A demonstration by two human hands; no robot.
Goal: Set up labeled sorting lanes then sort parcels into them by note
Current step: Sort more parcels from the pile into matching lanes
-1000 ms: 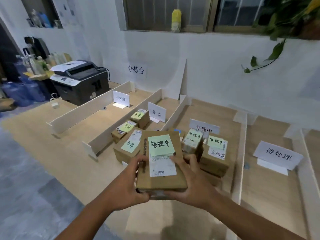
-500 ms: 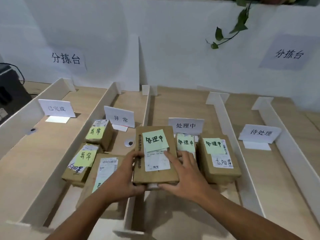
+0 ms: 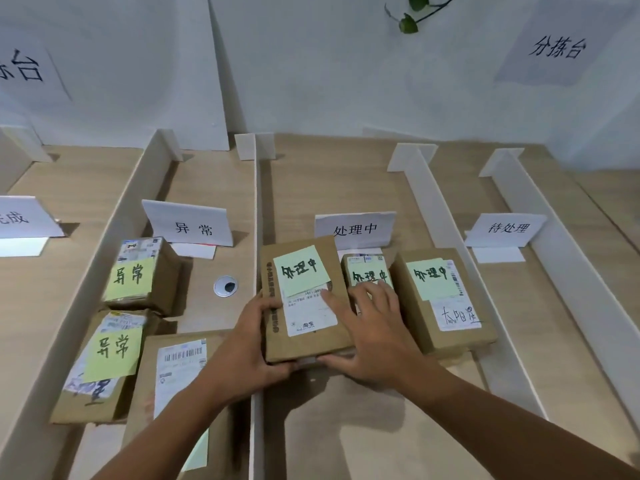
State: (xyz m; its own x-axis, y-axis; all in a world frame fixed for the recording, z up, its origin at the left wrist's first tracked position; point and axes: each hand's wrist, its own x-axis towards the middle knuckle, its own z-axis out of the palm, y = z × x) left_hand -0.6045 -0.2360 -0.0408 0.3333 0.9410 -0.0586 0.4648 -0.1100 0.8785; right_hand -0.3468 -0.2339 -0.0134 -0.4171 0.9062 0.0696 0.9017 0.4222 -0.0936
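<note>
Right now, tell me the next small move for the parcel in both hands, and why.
Probably set the parcel down here and let go. The left hand and right hand grip it; its green note reads 处理中, like the lane sign behind it and the middle parcel and right-hand parcel beside it.

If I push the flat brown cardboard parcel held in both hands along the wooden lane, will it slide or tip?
The flat brown cardboard parcel is low and broad, so it would probably slide, not tip. Its straight edges suggest stiffness. The wooden lane floor looks smooth, so little friction is likely.
</note>
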